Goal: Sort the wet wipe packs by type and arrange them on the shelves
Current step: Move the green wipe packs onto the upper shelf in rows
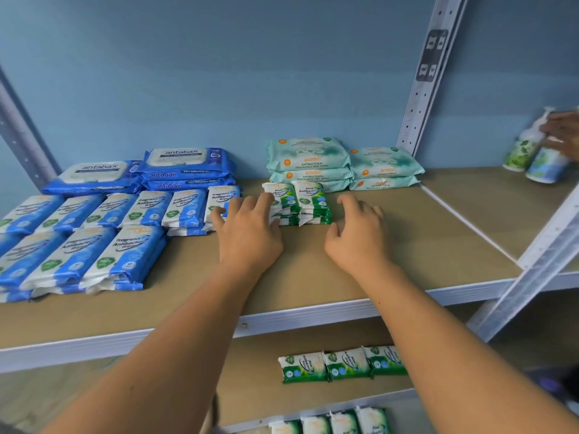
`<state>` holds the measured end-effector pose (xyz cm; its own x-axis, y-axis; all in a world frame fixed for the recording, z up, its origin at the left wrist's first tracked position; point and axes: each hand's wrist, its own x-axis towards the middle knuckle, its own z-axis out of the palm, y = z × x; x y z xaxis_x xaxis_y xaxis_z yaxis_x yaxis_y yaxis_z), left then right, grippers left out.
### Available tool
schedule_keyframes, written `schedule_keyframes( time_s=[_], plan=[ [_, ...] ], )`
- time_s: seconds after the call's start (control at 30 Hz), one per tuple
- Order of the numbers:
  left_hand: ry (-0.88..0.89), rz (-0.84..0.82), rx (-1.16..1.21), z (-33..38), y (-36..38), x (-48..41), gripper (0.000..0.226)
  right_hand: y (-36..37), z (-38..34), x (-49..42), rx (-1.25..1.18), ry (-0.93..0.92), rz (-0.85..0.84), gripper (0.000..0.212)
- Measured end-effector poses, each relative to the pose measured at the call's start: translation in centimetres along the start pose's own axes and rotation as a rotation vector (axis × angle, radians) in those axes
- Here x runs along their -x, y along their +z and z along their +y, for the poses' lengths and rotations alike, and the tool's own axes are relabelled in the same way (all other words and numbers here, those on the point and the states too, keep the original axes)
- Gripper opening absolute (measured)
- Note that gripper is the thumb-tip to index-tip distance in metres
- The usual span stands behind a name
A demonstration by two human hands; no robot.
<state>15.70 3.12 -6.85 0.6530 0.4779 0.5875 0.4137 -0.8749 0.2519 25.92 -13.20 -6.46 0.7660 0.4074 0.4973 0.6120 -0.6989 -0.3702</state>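
Left of the green packs [308, 203] we see blue packs [94, 245] in rows on the shelf [432, 239]; our left hand [247, 234] lies flat, its straight fingers touching the green packs' left side; the green packs sit in two short stacks; just right of them is our right hand [357, 238], fingers loosely bent, holding nothing; mint packs [316, 164] sit behind.

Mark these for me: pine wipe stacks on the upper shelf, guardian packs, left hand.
pine wipe stacks [313, 198]: head view, top face of the right stack.
guardian packs [308, 151]: head view, top pack of the taller stack.
left hand [250, 234]: head view, back of the hand.
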Motion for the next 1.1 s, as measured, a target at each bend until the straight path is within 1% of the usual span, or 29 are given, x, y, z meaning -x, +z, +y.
schedule_keyframes(
  time_s=[0.17, 0.27, 0.43, 0.5, 0.57, 0.63, 0.67, 0.7, 0.8, 0.87, 0.9, 1.0, 1.1],
  plan=[
    [0.071, 0.004, -0.035, 0.2, -2.6, 3.5, 0.032, -3.9, 0.2, 3.6, 0.015, -0.023, -0.019, 0.046],
    [0.126, -0.036, 0.025, 1.0, -5.0, 6.1, 0.030, -6.8, 0.2, 7.2, 0.043, -0.031, -0.040, 0.046],
    [0.191, -0.076, 0.134, 3.2, -7.9, 10.3, 0.031, -10.5, 1.4, 14.5, 0.127, -0.077, -0.065, 0.035],
    [0.241, -0.102, 0.179, 4.3, -8.3, 13.0, 0.035, -11.2, 2.7, 17.6, 0.152, -0.049, -0.115, 0.034],
    [0.288, -0.158, 0.223, 5.6, -8.3, 16.2, 0.039, -11.3, 4.3, 20.6, 0.157, 0.005, -0.207, 0.035],
    [0.279, -0.295, 0.284, 6.7, -7.5, 19.7, 0.038, -11.2, 6.0, 23.3, 0.113, 0.122, -0.309, 0.030],
    [0.224, -0.397, 0.340, 7.3, -7.0, 21.3, 0.037, -10.9, 6.9, 24.6, 0.076, 0.208, -0.358, 0.027],
    [0.124, -0.507, 0.414, 7.8, -6.4, 22.8, 0.035, -10.6, 7.6, 25.8, 0.034, 0.307, -0.403, 0.023],
    [-0.310, -0.806, 0.675, 8.9, -4.4, 26.7, 0.029, -8.9, 9.9, 29.1, -0.140, 0.586, -0.494, 0.014],
    [-0.555, -0.959, 0.777, 8.7, -2.4, 29.4, 0.028, -7.4, 11.5, 30.9, -0.220, 0.737, -0.529, 0.016],
    [-0.641, -1.011, 0.779, 8.4, -1.2, 30.9, 0.027, -6.5, 12.3, 31.8, -0.240, 0.801, -0.543, 0.018],
    [-0.802, -1.106, 0.696, 7.3, 2.1, 35.1, 0.030, -3.1, 15.0, 34.7, -0.260, 0.953, -0.625, 0.021],
    [-0.865, -1.147, 0.664, 6.6, 5.1, 38.3, 0.029, 1.0, 18.0, 38.2, -0.272, 1.109, -0.710, 0.023]
  ],
)
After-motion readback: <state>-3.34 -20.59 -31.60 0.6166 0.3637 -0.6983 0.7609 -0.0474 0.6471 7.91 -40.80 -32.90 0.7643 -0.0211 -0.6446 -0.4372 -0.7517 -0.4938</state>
